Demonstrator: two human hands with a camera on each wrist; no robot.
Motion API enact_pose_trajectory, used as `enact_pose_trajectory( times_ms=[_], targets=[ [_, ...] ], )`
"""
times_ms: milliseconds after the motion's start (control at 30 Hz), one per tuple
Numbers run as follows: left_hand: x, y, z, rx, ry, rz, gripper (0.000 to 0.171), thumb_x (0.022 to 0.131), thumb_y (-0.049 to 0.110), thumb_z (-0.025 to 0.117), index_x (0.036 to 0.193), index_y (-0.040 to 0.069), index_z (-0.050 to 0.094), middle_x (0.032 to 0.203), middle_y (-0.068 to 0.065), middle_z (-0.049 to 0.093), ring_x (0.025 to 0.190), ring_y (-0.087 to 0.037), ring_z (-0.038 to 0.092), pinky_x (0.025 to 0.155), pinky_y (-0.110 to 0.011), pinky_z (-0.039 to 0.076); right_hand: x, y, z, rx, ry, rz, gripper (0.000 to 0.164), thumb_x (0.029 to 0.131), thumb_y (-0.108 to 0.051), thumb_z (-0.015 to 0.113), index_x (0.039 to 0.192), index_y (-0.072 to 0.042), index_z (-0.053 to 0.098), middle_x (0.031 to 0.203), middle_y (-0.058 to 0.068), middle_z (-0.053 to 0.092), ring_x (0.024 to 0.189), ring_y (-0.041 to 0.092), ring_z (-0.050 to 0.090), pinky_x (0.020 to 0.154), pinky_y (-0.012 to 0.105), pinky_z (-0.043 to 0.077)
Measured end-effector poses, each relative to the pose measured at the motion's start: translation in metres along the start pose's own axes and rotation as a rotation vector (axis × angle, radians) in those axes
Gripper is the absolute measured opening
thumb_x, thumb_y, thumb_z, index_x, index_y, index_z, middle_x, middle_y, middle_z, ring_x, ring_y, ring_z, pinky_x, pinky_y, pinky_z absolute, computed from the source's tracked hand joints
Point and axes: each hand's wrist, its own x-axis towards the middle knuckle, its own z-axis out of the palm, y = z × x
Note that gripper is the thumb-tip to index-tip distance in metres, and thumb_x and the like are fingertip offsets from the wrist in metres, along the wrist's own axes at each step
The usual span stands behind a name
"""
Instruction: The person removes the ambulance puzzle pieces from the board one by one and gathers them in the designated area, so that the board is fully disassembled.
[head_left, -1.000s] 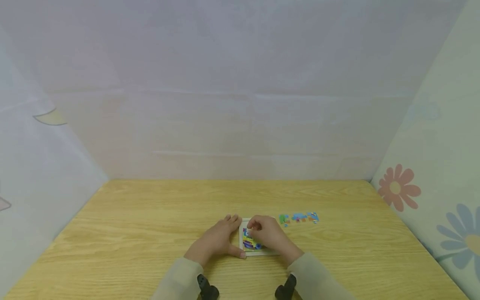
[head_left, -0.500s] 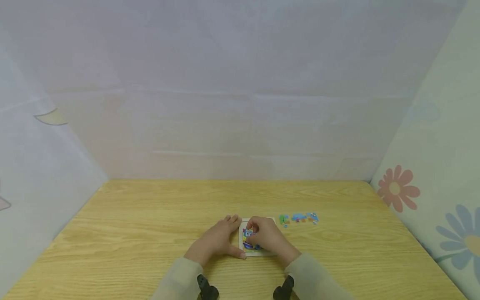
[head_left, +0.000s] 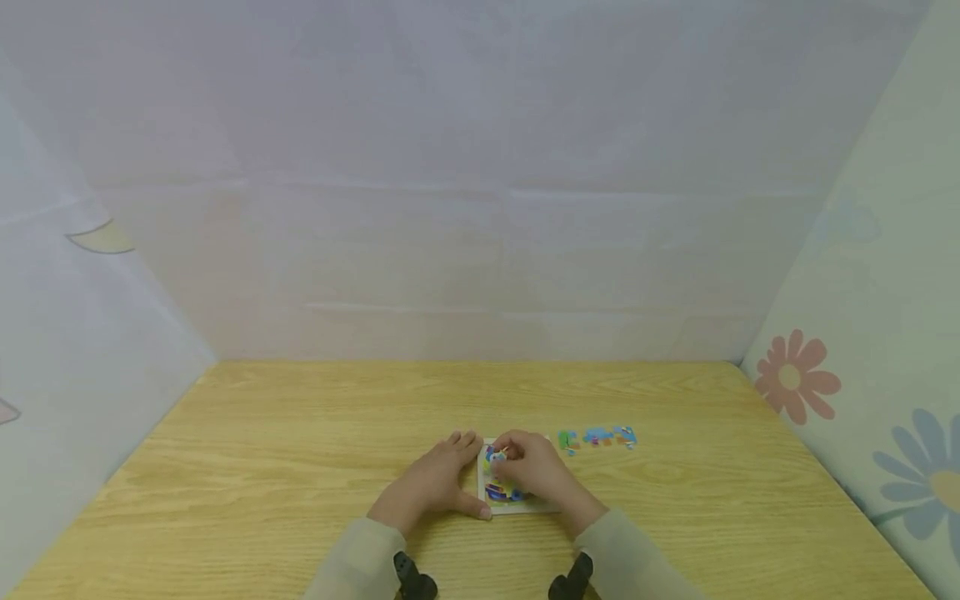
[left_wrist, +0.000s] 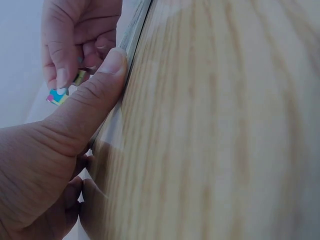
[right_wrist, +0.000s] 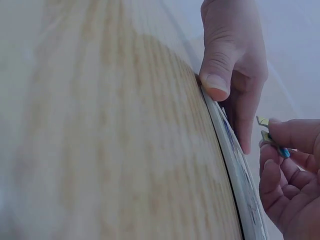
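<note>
A small picture puzzle in a pale frame (head_left: 482,490) lies near the table's front, partly covered by both hands. My left hand (head_left: 435,477) rests along the frame's left side, fingers extended toward the far corner and thumb (left_wrist: 95,95) on the near edge. Over the frame, my right hand (head_left: 536,467) pinches a jigsaw piece (left_wrist: 57,96) between thumb and fingertips. In the right wrist view, yellow and blue parts of that piece (right_wrist: 284,151) show between the fingers. Purple and yellow picture parts (head_left: 498,493) show inside the frame; its right half is hidden under the right hand.
Several loose jigsaw pieces (head_left: 597,436), blue, green and orange, lie in a row on the wooden table (head_left: 300,433) just beyond the frame's right side. Pale cloth walls (head_left: 480,250) stand behind the table and at both sides.
The right hand dips a little toward the near part of the frame, then shifts back toward its far left corner with the jigsaw piece. The left hand stays in place.
</note>
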Motion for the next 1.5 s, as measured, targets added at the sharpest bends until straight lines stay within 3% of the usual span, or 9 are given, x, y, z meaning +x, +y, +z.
enact_pose_trajectory(
  times_ms=[233,400,467,667,833,1167,1500],
  targets=[
    [0.002,-0.002,0.003,-0.007,0.006,-0.008,0.109,0.060,0.061,0.074,0.144,0.005,0.032,0.151,-0.014,0.025,0.140,-0.036,0.018,0.111,-0.053,0.023,-0.002,-0.004,-0.008,0.116,0.032,0.034,0.024,0.092,-0.022,0.057,0.110,-0.008,0.064,0.073,0.003,0.057,0.057,0.012,0.048,0.049,0.023,0.044],
    [0.002,-0.002,0.002,-0.010,0.004,-0.013,0.108,0.061,0.060,0.075,0.144,0.005,0.032,0.151,-0.013,0.025,0.140,-0.035,0.018,0.111,-0.053,0.023,-0.011,-0.019,-0.020,0.196,0.072,0.053,0.022,0.093,-0.011,0.055,0.111,0.000,0.062,0.080,0.016,0.060,0.064,0.017,0.051,0.056,0.031,0.049],
    [0.002,-0.002,0.002,-0.013,0.003,-0.014,0.108,0.061,0.060,0.075,0.144,0.005,0.031,0.152,-0.013,0.025,0.140,-0.035,0.017,0.111,-0.053,0.022,-0.012,-0.020,-0.023,0.191,0.097,0.060,0.021,0.091,-0.008,0.056,0.110,0.001,0.062,0.080,0.017,0.060,0.065,0.019,0.052,0.059,0.033,0.051],
    [0.002,-0.002,0.002,-0.013,-0.002,-0.021,0.109,0.061,0.061,0.074,0.145,0.006,0.031,0.152,-0.012,0.025,0.140,-0.034,0.017,0.111,-0.052,0.022,-0.013,-0.004,-0.032,0.205,0.172,0.112,0.018,0.090,-0.011,0.060,0.106,-0.003,0.063,0.076,0.006,0.058,0.065,0.017,0.052,0.060,0.028,0.050],
    [0.002,-0.002,0.002,-0.018,-0.009,-0.023,0.108,0.061,0.060,0.075,0.145,0.006,0.031,0.152,-0.012,0.025,0.140,-0.034,0.017,0.112,-0.051,0.022,-0.018,0.002,-0.042,0.222,0.214,0.144,0.016,0.089,-0.010,0.060,0.104,-0.004,0.064,0.077,0.007,0.059,0.064,0.016,0.051,0.058,0.026,0.048],
    [0.001,0.000,0.001,-0.008,-0.012,-0.020,0.108,0.062,0.059,0.075,0.145,0.006,0.030,0.152,-0.011,0.024,0.141,-0.033,0.016,0.113,-0.049,0.020,-0.030,0.013,-0.064,0.183,0.251,0.178,0.025,0.089,-0.011,0.060,0.111,0.000,0.060,0.082,0.007,0.061,0.069,0.018,0.055,0.063,0.027,0.051],
    [0.002,-0.001,0.001,0.014,-0.005,-0.027,0.109,0.061,0.061,0.074,0.145,0.007,0.030,0.153,-0.011,0.023,0.141,-0.032,0.016,0.113,-0.049,0.020,-0.037,0.028,-0.078,0.169,0.263,0.254,0.023,0.088,-0.014,0.063,0.104,0.001,0.059,0.085,0.006,0.063,0.073,0.014,0.056,0.065,0.025,0.051]
  ],
)
